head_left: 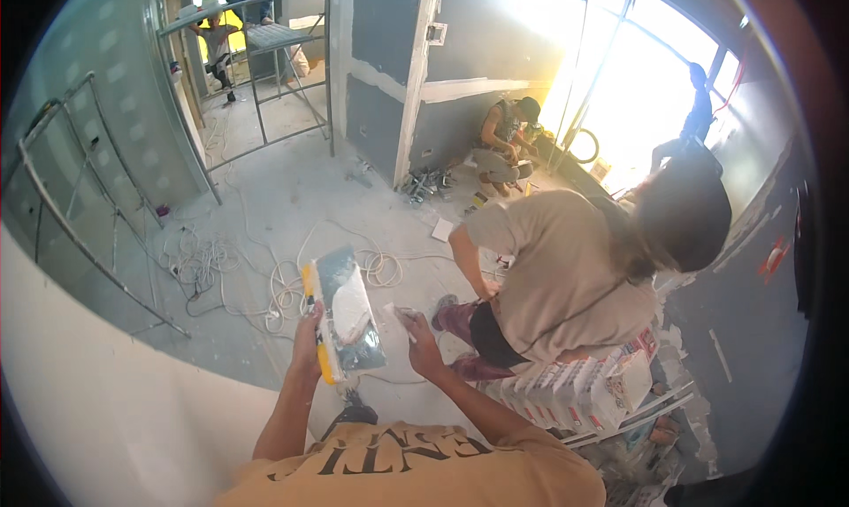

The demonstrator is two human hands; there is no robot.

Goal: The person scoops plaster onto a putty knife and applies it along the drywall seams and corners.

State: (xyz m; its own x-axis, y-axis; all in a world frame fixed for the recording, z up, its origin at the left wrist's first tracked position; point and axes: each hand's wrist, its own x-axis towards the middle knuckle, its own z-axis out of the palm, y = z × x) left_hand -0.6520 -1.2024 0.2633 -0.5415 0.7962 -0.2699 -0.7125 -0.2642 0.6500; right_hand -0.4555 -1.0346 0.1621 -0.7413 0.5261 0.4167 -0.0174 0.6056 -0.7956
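Note:
My left hand (307, 346) is closed round the yellow handle side of a wide drywall knife (363, 353). Its broad grey blade lies face up, and a thick patch of white joint compound (351, 312) sits on it. To the right of the blade, my right hand (419, 341) is closed on a small, pale, flat tool (390, 310), whose exact kind is too small to make out. The small tool and the blade are apart.
A co-worker in a tan shirt (566, 277) stands close on my right, beside stacked white packages (575, 392). Tangled cables (283, 286) run over the dusty floor. Metal scaffold frames (115, 211) stand at left. Another person (504, 144) crouches near the window; others are farther back.

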